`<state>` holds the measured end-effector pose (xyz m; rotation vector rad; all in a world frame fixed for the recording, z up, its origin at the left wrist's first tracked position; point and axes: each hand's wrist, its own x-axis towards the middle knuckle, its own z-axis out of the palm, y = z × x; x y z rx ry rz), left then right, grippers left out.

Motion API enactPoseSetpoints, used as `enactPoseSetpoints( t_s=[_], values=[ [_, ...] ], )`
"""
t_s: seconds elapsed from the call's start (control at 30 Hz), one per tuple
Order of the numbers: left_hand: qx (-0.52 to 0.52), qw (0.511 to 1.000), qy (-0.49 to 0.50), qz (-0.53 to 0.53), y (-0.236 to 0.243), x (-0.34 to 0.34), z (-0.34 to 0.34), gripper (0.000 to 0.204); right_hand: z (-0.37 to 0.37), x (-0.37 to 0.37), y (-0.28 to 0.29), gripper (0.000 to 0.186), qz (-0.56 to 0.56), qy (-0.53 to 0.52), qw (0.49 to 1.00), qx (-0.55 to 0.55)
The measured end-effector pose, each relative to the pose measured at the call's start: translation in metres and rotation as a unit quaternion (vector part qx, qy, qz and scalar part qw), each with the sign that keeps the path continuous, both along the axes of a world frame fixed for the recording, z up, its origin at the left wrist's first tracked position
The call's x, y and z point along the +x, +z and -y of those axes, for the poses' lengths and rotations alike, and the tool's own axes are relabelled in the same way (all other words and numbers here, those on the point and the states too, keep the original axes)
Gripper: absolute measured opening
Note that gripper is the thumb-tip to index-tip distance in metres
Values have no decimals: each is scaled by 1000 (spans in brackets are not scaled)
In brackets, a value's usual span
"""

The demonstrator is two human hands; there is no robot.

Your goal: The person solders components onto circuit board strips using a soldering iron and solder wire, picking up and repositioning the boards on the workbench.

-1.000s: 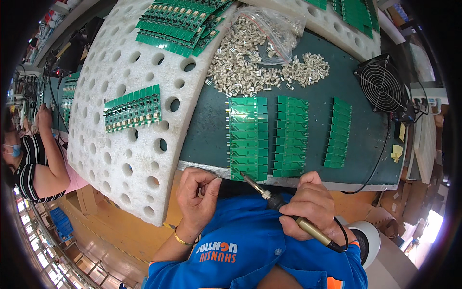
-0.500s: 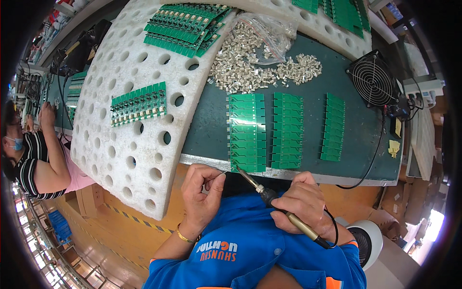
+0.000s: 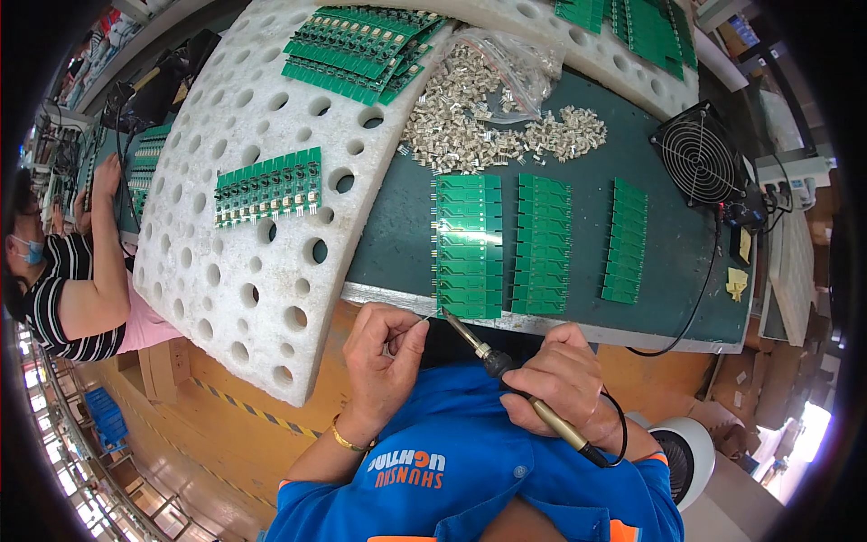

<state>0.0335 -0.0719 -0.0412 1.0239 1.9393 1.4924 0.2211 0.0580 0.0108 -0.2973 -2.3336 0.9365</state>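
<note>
A soldering iron (image 3: 553, 421) is gripped in my right hand (image 3: 562, 375), pointing up and left. Its tip meets the near left corner of a green circuit board panel (image 3: 470, 248) at the table's front edge. My left hand (image 3: 386, 348) pinches a thin solder wire (image 3: 431, 316) between thumb and forefinger, its end close to the iron's tip. Whether wire and tip touch is too small to tell. Two more green panels, a middle one (image 3: 542, 244) and a narrower-looking one (image 3: 625, 241), lie to the right.
Small white connectors (image 3: 461, 117) are heaped behind the panels beside a clear plastic bag (image 3: 524, 77). A holed white foam sheet (image 3: 203, 230) at left carries populated boards (image 3: 268, 188). A black fan (image 3: 700, 154) stands at back right. Another person (image 3: 86, 280) sits far left.
The view has shifted slightly, so the foam and boards appear a little to the right. Both hands keep their grips, with the iron still at the panel's near corner. The other person's arm has risen.
</note>
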Motion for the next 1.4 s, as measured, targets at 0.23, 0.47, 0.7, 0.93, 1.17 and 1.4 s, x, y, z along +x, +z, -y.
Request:
enactPoseSetpoints(
  t_s=[0.23, 0.47, 0.7, 0.93, 1.17, 1.4],
  values=[
    [8, 998, 12, -61, 6, 3, -3, 11, 2, 0, 2, 32, 17, 7, 1000, 18],
    [13, 997, 19, -76, 6, 4, -3, 10, 3, -1, 3, 32, 20, 12, 999, 34],
    [13, 996, 23, -86, 4, 4, -3, 10, 3, 0, 0, 32, 14, 12, 999, 45],
    [16, 997, 19, -67, 5, 5, -1, 11, 5, 1, -1, 32, 15, 17, 997, 71],
    [13, 997, 19, -75, 7, 6, -3, 11, 5, 2, -1, 38, 18, 25, 996, 84],
    [10, 997, 19, -75, 7, 7, -3, 11, 6, 2, -1, 40, 14, 29, 996, 86]
  ],
)
